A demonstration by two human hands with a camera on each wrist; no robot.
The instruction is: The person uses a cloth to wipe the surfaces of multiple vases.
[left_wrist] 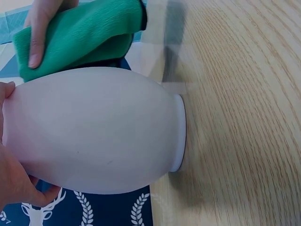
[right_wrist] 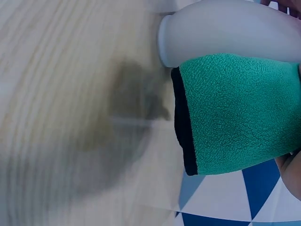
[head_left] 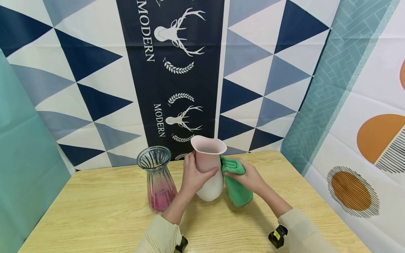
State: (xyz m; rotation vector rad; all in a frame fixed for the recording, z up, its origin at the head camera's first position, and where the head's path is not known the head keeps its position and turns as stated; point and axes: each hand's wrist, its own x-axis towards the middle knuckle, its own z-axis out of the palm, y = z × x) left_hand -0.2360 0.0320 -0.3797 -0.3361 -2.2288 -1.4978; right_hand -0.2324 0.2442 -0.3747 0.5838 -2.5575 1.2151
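Observation:
A pink-to-white vase (head_left: 209, 175) stands near the back of the table in the head view. My left hand (head_left: 195, 174) grips it round the upper body, thumb across the front. In my right hand (head_left: 248, 176) is a folded green cloth (head_left: 238, 189), pinched near its top and held against the vase's right side. The left wrist view shows the vase's smooth pale body (left_wrist: 94, 127) and its base rim by the wood. Dark edging runs along the end of the cloth (right_wrist: 240, 113) in the right wrist view.
Left of the vase stands a ribbed glass vase (head_left: 159, 182), clear bluish at the flared rim and pink below. Wood-grain table (head_left: 104, 211) lies beneath everything. A patterned hanging (head_left: 177, 80) covers the back, with teal and printed sheets at the sides.

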